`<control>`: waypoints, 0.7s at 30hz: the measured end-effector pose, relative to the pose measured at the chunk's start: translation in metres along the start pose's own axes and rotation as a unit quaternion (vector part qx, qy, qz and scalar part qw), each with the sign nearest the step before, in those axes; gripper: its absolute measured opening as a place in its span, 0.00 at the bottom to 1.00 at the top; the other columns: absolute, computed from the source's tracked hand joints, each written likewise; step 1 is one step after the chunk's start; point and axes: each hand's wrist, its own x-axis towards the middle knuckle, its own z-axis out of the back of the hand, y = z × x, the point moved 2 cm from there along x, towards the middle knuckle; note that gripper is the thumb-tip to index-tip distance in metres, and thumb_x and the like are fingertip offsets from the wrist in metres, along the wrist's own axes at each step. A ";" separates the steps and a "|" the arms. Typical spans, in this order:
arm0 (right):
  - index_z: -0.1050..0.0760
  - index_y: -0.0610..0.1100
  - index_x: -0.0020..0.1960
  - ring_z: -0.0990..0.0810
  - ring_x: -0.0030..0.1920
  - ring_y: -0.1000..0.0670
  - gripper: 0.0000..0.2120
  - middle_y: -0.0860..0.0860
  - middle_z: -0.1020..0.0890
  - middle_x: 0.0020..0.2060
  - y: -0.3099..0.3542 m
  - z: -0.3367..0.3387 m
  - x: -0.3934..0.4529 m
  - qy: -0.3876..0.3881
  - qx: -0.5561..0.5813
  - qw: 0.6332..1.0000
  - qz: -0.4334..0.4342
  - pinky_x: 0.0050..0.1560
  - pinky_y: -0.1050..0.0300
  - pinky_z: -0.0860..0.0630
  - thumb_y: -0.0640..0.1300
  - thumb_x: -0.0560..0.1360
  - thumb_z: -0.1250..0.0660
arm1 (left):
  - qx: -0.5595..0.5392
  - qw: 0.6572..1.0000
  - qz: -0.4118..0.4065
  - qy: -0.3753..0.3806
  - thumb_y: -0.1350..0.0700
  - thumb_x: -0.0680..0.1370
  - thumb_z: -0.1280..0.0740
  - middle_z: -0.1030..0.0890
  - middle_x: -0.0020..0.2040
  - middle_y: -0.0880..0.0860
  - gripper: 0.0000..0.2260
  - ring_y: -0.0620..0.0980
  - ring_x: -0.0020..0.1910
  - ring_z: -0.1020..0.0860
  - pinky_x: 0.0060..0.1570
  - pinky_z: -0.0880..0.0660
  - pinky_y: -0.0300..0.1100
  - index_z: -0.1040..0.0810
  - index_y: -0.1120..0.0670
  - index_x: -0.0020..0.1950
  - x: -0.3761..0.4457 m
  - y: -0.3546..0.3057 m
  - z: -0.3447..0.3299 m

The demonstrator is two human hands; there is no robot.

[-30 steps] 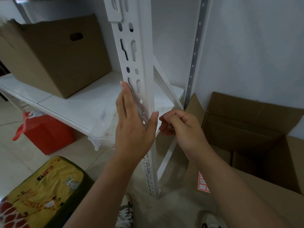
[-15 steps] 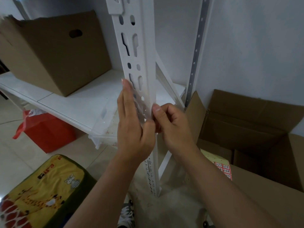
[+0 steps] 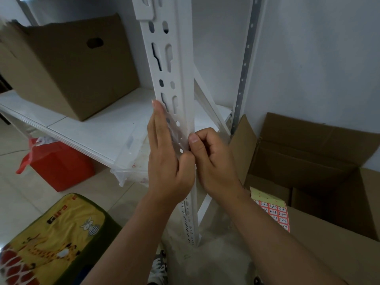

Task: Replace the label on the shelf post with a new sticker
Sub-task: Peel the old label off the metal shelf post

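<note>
Left hand [image 3: 168, 161] is lying flat against the white shelf post [image 3: 174, 79]; right hand [image 3: 213, 161], fingers curled, is pressing its thumb there beside a sticker sheet [image 3: 273, 210] handwritten "6-2-4".

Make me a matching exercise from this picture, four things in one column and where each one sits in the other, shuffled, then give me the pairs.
Things
1. closed cardboard box
2. red bag
3. sticker sheet
4. yellow giraffe cushion

Places
A. on the floor under the white shelf
B. at the bottom left, nearest the camera
C. on the white shelf, left of the shelf post
D. at the open box on the right

Pairs: 1-C, 2-A, 3-D, 4-B
</note>
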 end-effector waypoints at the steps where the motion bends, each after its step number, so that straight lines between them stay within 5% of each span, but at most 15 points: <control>1: 0.28 0.43 0.45 0.25 0.34 0.53 0.11 0.56 0.25 0.33 -0.001 0.000 0.000 0.001 -0.010 1.000 0.008 0.35 0.49 0.25 0.48 0.81 0.42 | -0.002 1.000 0.001 0.000 0.67 0.70 0.42 0.42 0.74 0.65 0.38 0.23 0.65 0.43 0.57 0.40 0.18 0.55 0.65 0.77 0.000 0.000 0.000; 21: 0.28 0.42 0.44 0.25 0.34 0.49 0.13 0.51 0.24 0.33 -0.002 -0.004 -0.002 -0.026 -0.081 0.996 0.033 0.33 0.48 0.28 0.49 0.80 0.44 | -0.024 1.000 0.006 -0.011 0.67 0.67 0.44 0.43 0.75 0.62 0.38 0.24 0.67 0.43 0.60 0.41 0.19 0.54 0.65 0.77 0.000 -0.003 -0.002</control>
